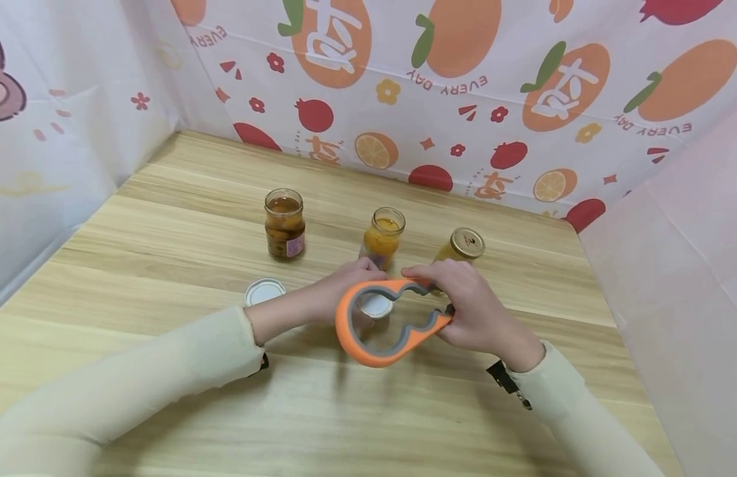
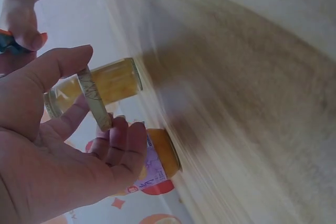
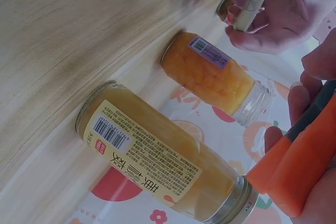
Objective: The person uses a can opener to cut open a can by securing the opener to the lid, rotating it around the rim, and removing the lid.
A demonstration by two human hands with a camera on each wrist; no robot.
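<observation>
My left hand (image 1: 335, 291) pinches a jar lid (image 1: 376, 305) by its rim between thumb and fingers, the white inside facing up. In the left wrist view the lid (image 2: 93, 98) is seen edge-on. My right hand (image 1: 476, 308) grips an orange and grey jar opener (image 1: 346, 321) by its handle end; its large loop points left, over the lid in the head view. Just beyond the left hand stands a lidless jar of orange fruit (image 1: 382, 240). A jar of yellow fruit (image 3: 152, 153) with its gold lid on stands beyond the right hand, partly hidden by it in the head view.
A lidless jar of dark amber fruit (image 1: 284, 228) stands further left. Another lid (image 1: 264, 291) lies white side up on the wooden table (image 1: 297, 411), partly behind the left forearm. Fruit-printed cloth (image 1: 446, 86) hangs along the back, with pale cloth at both sides.
</observation>
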